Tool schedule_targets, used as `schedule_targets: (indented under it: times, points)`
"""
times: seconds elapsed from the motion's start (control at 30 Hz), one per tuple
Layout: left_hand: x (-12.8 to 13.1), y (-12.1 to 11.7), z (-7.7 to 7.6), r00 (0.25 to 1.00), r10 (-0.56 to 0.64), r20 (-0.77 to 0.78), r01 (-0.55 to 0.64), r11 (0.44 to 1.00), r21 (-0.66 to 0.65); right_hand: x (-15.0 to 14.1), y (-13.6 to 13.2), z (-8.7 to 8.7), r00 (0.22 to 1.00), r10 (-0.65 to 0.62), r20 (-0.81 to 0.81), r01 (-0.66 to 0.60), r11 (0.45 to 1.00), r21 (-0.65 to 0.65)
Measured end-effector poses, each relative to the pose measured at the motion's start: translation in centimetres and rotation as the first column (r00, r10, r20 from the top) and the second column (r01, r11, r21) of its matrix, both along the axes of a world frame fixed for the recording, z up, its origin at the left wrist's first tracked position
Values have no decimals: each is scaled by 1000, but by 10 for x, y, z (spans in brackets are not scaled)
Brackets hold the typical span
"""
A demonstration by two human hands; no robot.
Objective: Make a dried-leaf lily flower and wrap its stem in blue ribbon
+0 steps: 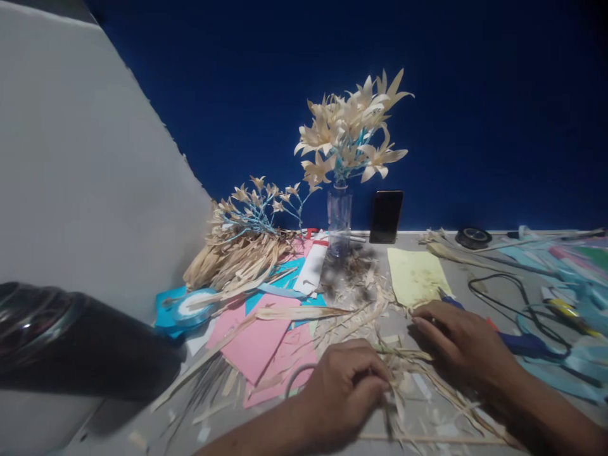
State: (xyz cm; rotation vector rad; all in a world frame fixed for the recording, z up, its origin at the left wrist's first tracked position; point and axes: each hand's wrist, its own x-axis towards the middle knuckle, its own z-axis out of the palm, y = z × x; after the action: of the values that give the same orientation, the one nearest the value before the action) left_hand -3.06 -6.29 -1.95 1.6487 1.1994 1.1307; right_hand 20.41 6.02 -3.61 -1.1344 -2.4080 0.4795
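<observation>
My left hand [344,389] is closed in a pinch on thin dried leaf strips [403,354] that lie scattered on the grey table [456,278]. My right hand [463,345] rests palm down on the same pile, its fingers stretched flat and pointing left. Pink paper sheets [259,345] lie just left of my left hand. Right behind my right hand lies a yellow paper sheet [417,275].
A clear vase of cream leaf flowers [349,136] stands at the back, with a dark phone [386,216] leaning on the blue wall. A heap of dried leaves and blue-stemmed flowers [242,244] lies left. A blue-handled tool [522,345], black cable [522,304] and ribbons lie right. A dark blurred object [71,342] looms near left.
</observation>
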Motion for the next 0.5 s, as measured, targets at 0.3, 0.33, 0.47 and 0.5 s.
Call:
schedule_targets:
  times: [0.3,0.33,0.47,0.5]
  points:
    - [1,4,-5,997,60,41,-62,997,37,-99,37,41,987,6,159,10,995,-101]
    - [0,5,-3,993,94,66,-96,995,36,-119,42,40,984,-6,175,19,997,-69]
    - [-10,14,2,941,284,184,-286,958,-19,-185,59,26,977,-53,206,56,998,-5]
    - [-12,16,2,925,317,208,-318,948,-33,-196,61,22,974,-71,214,73,997,-2]
